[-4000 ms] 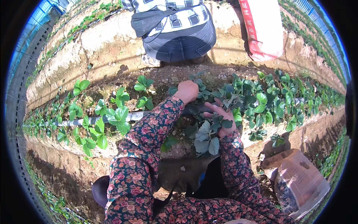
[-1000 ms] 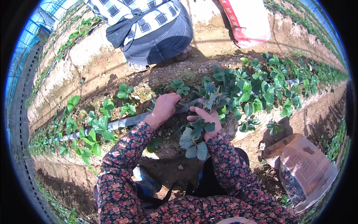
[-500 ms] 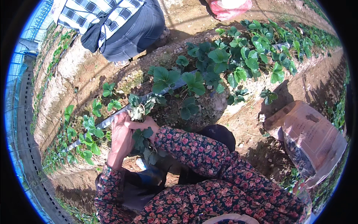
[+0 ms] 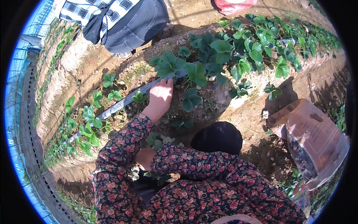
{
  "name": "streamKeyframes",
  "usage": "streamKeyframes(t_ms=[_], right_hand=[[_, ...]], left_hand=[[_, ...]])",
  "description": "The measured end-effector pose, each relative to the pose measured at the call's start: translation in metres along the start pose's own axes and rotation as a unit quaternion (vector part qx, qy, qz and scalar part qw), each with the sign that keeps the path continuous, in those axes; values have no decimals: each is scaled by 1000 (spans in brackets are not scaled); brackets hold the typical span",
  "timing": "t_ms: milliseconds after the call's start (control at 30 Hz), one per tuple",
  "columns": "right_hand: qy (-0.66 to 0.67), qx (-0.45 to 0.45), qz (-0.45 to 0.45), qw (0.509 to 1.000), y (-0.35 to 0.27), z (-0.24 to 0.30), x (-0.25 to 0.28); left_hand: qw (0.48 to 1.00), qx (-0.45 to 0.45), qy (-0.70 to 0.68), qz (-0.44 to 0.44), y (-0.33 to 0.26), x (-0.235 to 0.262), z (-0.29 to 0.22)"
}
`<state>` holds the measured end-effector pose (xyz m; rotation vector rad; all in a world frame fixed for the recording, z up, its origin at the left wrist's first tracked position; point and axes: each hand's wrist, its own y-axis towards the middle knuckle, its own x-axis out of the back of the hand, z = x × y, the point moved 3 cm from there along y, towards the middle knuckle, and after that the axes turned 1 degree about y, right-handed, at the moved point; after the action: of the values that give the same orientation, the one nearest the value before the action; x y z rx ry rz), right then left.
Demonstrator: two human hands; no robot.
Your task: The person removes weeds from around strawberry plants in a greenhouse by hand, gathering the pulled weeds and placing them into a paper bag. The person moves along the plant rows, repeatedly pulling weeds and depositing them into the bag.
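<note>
My left hand (image 4: 160, 99) reaches up over the bed, its fingers curled together at the edge of a leafy strawberry plant (image 4: 169, 65). What they grip, if anything, is hidden beneath them. Lower down, my right hand (image 4: 145, 158) is tucked in close to my body, partly covered by my left sleeve. Loose strawberry leaves (image 4: 160, 140) stick out around it, some of them pale and withered. Its fingers are hidden, but the bunch is held there. A small green plant (image 4: 139, 97) grows beside the grey drip tube (image 4: 123, 103), left of my left hand.
Denser strawberry plants (image 4: 257, 48) fill the bed to the right, and small ones (image 4: 88, 115) grow at left. An open paper sack (image 4: 313, 134) stands at right. Across the bed is a bent-over person in dark jeans (image 4: 138, 28). A pink bag (image 4: 235, 5) lies beyond.
Both hands were together around the bunch of leaves. My left hand has let go and moved up and right to the plant; my right hand has drawn the bunch down toward my body.
</note>
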<state>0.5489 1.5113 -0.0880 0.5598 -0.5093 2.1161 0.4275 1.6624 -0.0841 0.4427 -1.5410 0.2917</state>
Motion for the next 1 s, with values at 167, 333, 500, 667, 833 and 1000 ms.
streamKeyframes(t_ms=[167, 333, 500, 667, 833, 1000], right_hand=[[12, -86, -139, 986, 27, -28, -64], [28, -46, -148, 987, 28, -26, -64], [25, -40, -143, 989, 26, -35, -63], [21, -36, -149, 988, 28, -31, -66], [26, -19, -163, 986, 24, -35, -58], [42, 54, -277, 959, -11, -12, -2]], left_hand=[[998, 0, 52, -30, 24, -27, -7], [979, 27, 71, 189, 27, -30, -10], [979, 98, -19, 180, 2, -10, -38], [979, 130, -21, 156, 6, -19, -35], [938, 114, -139, 296, 25, -18, -8], [986, -4, -21, 167, 24, -17, -1]])
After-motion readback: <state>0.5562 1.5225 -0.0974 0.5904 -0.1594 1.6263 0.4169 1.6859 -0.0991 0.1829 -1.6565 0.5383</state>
